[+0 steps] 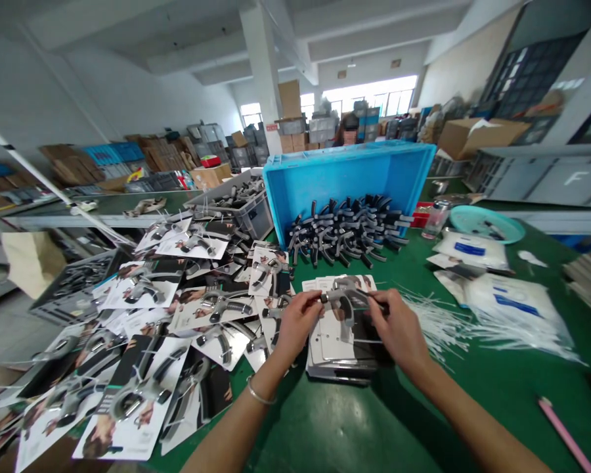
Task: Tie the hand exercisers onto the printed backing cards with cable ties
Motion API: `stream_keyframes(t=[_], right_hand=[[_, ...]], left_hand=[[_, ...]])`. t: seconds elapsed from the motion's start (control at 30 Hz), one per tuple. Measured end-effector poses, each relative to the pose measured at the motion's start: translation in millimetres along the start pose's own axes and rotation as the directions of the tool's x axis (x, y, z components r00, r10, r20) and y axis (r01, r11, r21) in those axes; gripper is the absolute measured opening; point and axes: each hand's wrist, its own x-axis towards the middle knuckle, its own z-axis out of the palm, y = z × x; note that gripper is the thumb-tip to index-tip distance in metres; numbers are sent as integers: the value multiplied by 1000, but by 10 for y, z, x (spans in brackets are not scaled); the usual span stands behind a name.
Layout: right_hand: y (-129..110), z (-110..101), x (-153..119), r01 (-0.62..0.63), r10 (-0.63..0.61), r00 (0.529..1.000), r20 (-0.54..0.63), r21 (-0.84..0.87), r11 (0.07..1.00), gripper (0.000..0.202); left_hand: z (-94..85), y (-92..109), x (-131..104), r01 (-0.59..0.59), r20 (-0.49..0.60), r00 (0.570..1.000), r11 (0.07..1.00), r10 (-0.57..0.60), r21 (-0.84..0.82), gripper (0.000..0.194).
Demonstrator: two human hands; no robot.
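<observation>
Over a stack of printed cards [332,338] at the middle of the green table, both hands hold one grey and black hand grip tool [345,303]. My left hand [298,322] pinches its left end, and my right hand [396,325] has its fingers closed on the right end. A white cable tie [369,341] sticks out over the cards below the tool. White cable ties [436,322] lie loose beside my right hand. Behind the stack, a tipped blue crate [349,174] spills many similar grips [345,230] onto the table.
Carded grips [138,394] are heaped across the left side. A grey crate [256,217] of grips stands behind them. On the right are plastic bags of ties [519,302], a turquoise tray [487,223], a glass jar [436,220] and a pink stick [564,433].
</observation>
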Motion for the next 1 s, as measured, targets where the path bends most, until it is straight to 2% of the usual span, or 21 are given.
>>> stream_keyframes(t=[0.13,0.27,0.43,0.53,0.6,0.7,0.83,1.0], right_hand=[[48,-77,-301,3,21,987,157,-152,988,14],[50,-172,-363,154,-113,950,292,-123,980,18],[30,-118,-247,267,-230,938,261,-117,957,18],[11,-31,-157,281,-252,923,292,-59,958,10],[8,21,-102,267,-252,924,286,-15,963,6],[18,72,-41,260,-257,926,276,25,965,5],[38,111,16,229,-240,933,268,74,971,6],[74,125,92,109,-129,986,108,174,979,7]], left_hand=[[-102,-51,-103,-111,84,992,976,96,188,20],[-127,-56,-105,-139,100,988,964,119,227,20],[-25,-13,232,-215,166,971,927,170,307,27],[89,28,451,-229,257,957,897,136,378,24],[164,45,519,-245,311,942,897,129,368,18],[240,63,506,-239,351,927,930,133,280,11],[287,85,424,-170,297,950,961,100,219,8],[325,25,310,-170,236,965,957,114,233,5]])
